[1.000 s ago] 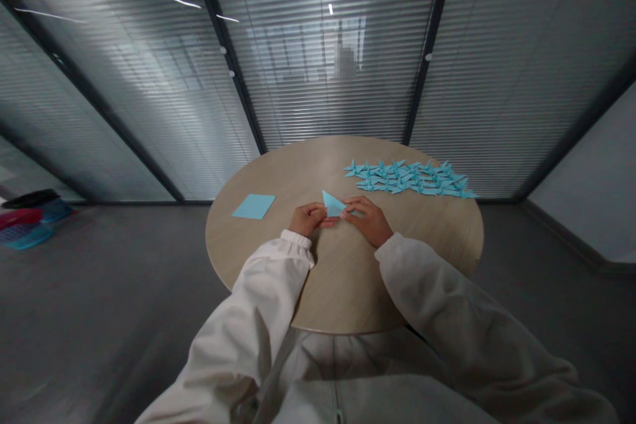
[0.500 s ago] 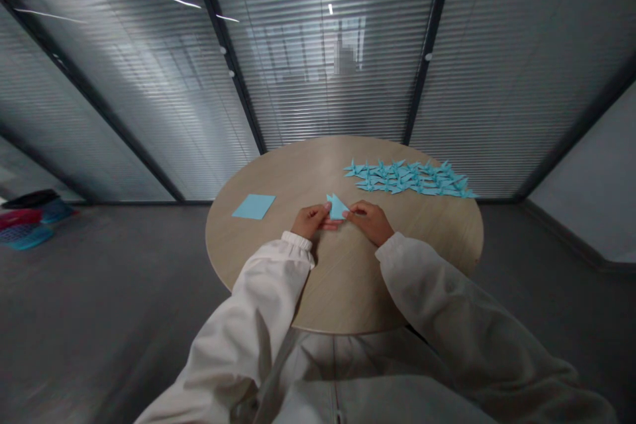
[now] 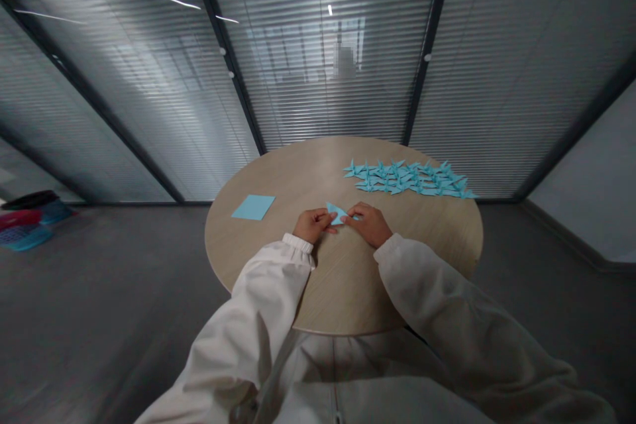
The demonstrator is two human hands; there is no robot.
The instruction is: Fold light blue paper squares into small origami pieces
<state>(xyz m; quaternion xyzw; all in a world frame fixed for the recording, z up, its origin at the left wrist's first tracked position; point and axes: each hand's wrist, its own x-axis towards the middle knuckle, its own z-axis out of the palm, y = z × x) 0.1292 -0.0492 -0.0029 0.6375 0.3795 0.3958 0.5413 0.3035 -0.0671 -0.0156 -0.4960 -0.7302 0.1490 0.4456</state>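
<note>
A small folded piece of light blue origami paper (image 3: 336, 212) is between my two hands, just above the near middle of the round table. My left hand (image 3: 313, 224) pinches its left side, thumb on top and fingers partly beneath. With thumb and forefinger, my right hand (image 3: 368, 222) grips the right end, and a bit of blue shows past the fingertips. The finer folds are covered by my fingers. To the left lies flat square blue paper (image 3: 254, 207). Several folded blue paper cranes (image 3: 410, 178) sit in rows at the back right.
The round wooden table (image 3: 348, 305) reaches close to my body. Behind it stands a glass partition with blinds (image 3: 328, 106). Red and blue baskets (image 3: 24, 228) rest on the floor at far left, and a white wall (image 3: 591, 192) rises at right.
The folded paper has turned and now shows a smaller, lower triangle between my hands. My left thumb has moved right over it, and my right fingers have shifted slightly along its edge.
</note>
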